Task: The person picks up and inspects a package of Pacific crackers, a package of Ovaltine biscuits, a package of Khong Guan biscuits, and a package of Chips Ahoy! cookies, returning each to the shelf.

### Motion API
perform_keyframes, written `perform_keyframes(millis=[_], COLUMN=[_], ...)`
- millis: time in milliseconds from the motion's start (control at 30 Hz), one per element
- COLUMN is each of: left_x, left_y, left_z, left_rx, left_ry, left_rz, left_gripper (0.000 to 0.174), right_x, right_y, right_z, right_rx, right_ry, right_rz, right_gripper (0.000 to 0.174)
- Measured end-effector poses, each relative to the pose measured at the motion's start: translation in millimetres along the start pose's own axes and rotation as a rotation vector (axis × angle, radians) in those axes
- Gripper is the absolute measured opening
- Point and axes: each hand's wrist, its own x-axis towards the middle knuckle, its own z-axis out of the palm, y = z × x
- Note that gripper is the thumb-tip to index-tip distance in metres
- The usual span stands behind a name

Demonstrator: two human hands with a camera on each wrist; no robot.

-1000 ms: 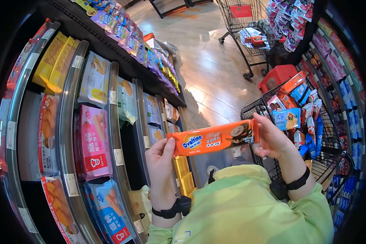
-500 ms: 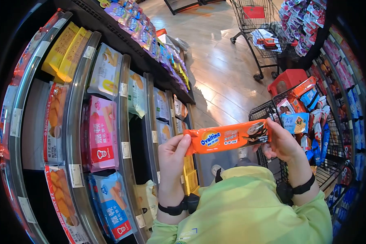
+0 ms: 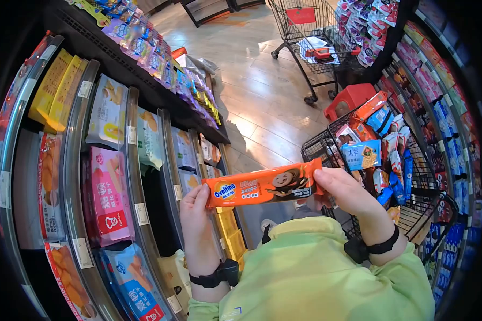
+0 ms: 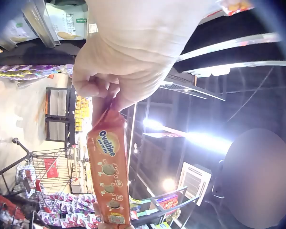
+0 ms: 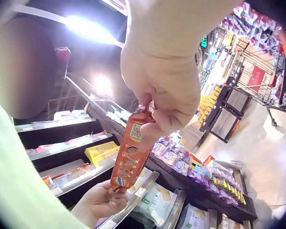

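Ovaltine packet [image 3: 262, 183]: held up, slightly tilted, not set down.
Left hand [image 3: 195, 214]: left end pinched.
Right hand [image 3: 348, 192]: right end pinched, thumb now lower on it; hold seemingly adjusted, not released.
Near cart [image 3: 317, 147]: heaped with wrapped snacks [image 3: 361, 155].
Far cart [image 3: 301, 16]: white sheets [image 3: 311, 44] carried.

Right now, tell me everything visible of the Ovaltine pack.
The pack is long, slim and orange, glossy like plastic film, with a blue-lettered yellow logo and a dark brown picture. No tear shows. It slants slightly in midair in the head view; the left hand pinches the logo end, the right hand the other.
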Motion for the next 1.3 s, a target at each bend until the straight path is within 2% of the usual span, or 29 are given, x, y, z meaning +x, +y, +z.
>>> perform_keyframes(millis=[67, 100, 167, 233, 333, 600, 767, 867, 1067, 1167, 1300], left_x=[1.1, 2.0, 5.0, 8.1, 9.3, 6.0, -5.0, -6.9, -7.9, -5.9, -2.3], left_y=[-1.9, -4.0, -10.2, -15.1, -15.3, -4.6, 18.6, 27.6, 38.2, 40.6, 40.5], left_z=[3.2, 2.5, -2.9, -7.4, -8.3, -10.6, 2.4, 4.9, 4.4, 1.6, 3.2], left_rx=[-0.070, -0.070, -0.130, -0.139, -0.144, -0.121, -0.014, 0.023, -0.021, 0.029, -0.026], left_ry=[0.060, 0.053, 0.013, -0.003, -0.017, -0.012, 0.082, 0.094, 0.052, 0.083, 0.108], left_rz=[-0.053, -0.055, -0.072, -0.077, -0.080, -0.062, 0.082, 0.165, 0.209, 0.189, 0.221], left_gripper=[0.018, 0.018, 0.018, 0.018, 0.018, 0.018, 0.017, 0.018, 0.019, 0.018, 0.018], right_x=[-1.4, -2.1, -5.0, -5.5, -5.3, 6.6, 12.0, 13.8, 15.6, 12.7, 13.5], right_y=[4.3, 5.7, -2.8, -13.3, -17.1, 6.9, 15.7, 16.1, 27.5, 22.3, 16.8], right_z=[1.6, 1.7, 3.1, 8.6, 8.7, 3.6, 0.8, 0.9, -5.4, -6.5, -1.3], right_rx=[-0.079, -0.158, -0.230, -0.412, -0.470, -0.419, -0.280, -0.234, -0.198, -0.153, -0.285], right_ry=[0.024, 0.039, 0.032, 0.043, 0.031, 0.104, 0.082, 0.040, -0.055, -0.207, -0.359], right_rz=[-0.063, -0.127, -0.123, -0.298, -0.328, -0.363, -0.313, -0.288, -0.283, -0.200, -0.299], right_gripper=[0.043, 0.043, 0.039, 0.036, 0.034, 0.034, 0.033, 0.032, 0.030, 0.025, 0.015])
